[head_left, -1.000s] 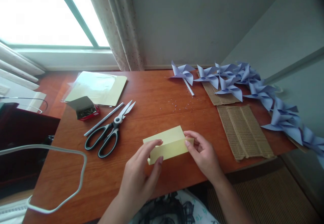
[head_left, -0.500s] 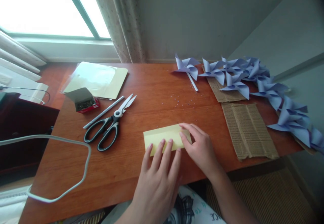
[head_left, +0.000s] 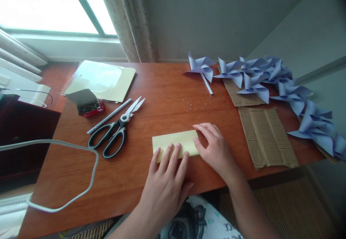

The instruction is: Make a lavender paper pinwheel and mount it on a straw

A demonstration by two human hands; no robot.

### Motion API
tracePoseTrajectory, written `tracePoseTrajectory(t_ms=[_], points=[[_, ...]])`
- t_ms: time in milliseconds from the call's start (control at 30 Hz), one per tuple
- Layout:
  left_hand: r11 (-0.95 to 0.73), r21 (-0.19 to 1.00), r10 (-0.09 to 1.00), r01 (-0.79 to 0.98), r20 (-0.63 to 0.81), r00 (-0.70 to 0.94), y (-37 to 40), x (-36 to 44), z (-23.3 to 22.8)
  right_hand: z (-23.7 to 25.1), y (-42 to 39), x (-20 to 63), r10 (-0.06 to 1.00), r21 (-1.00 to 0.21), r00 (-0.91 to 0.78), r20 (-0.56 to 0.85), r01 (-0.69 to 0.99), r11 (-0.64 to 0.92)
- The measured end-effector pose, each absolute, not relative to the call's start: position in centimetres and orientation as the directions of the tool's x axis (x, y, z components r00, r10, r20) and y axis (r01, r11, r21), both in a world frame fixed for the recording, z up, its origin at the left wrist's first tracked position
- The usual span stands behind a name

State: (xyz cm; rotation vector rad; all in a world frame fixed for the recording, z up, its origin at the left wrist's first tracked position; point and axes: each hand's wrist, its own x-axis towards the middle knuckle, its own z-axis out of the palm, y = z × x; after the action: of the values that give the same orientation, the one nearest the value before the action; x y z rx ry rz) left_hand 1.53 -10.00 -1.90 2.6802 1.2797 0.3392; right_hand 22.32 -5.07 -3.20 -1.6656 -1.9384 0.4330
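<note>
A folded pale yellow paper (head_left: pixel 174 140) lies flat on the reddish wooden desk (head_left: pixel 162 106), near its front edge. My left hand (head_left: pixel 167 176) rests flat, fingers spread, its fingertips pressing the paper's near edge. My right hand (head_left: pixel 214 147) lies at the paper's right end, fingers pressing down on that edge. Neither hand lifts the paper.
Black-handled scissors (head_left: pixel 115 134) and a white stick (head_left: pixel 109 116) lie to the left. Behind them sit a small box of staples (head_left: pixel 88 104) and a yellow sheet pack (head_left: pixel 104 80). Lilac paper pinwheels (head_left: pixel 256 77) and corrugated cardboard pieces (head_left: pixel 266 134) fill the right side. A grey cable (head_left: pixel 67 199) loops at left.
A second ago both hands held the paper's upper flap raised while folding; now the paper is pressed flat and the hands lie on it. The view has shifted slightly.
</note>
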Motion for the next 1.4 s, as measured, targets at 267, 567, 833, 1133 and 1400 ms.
tracePoseTrajectory(t_ms=[267, 567, 833, 1133, 1400], points=[[-0.616, 0.227, 0.786, 0.754, 0.128, 0.605, -9.8, 1.5, -1.9, -2.6, -4.0, 22.0, 0.983, -0.464, -0.151, 0.103, 0.867, 0.182], [-0.615, 0.363, 0.785, 0.7, 0.192, 0.589, -9.3, 1.0, -1.5, -2.0, -4.7, 22.1, 1.0, -0.805, -0.03, -0.005, 0.593, 0.013], [-0.371, 0.676, 0.929, 0.636, 0.263, 0.262, -2.9, -2.4, -0.6, -3.1, -4.6, 23.5, 1.0, -0.959, -0.015, -0.009, 0.284, -0.004], [0.237, 0.963, 0.946, 0.127, -0.259, 0.194, -2.1, -2.5, -1.0, -3.0, -4.4, 22.9, 0.998, -0.984, 0.06, -0.019, 0.176, -0.029], [0.252, 0.962, 0.963, 0.107, -0.26, 0.068, -2.3, -2.6, -0.7, -3.4, -4.5, 22.8, 0.982, -0.992, 0.161, -0.098, 0.06, -0.109]])
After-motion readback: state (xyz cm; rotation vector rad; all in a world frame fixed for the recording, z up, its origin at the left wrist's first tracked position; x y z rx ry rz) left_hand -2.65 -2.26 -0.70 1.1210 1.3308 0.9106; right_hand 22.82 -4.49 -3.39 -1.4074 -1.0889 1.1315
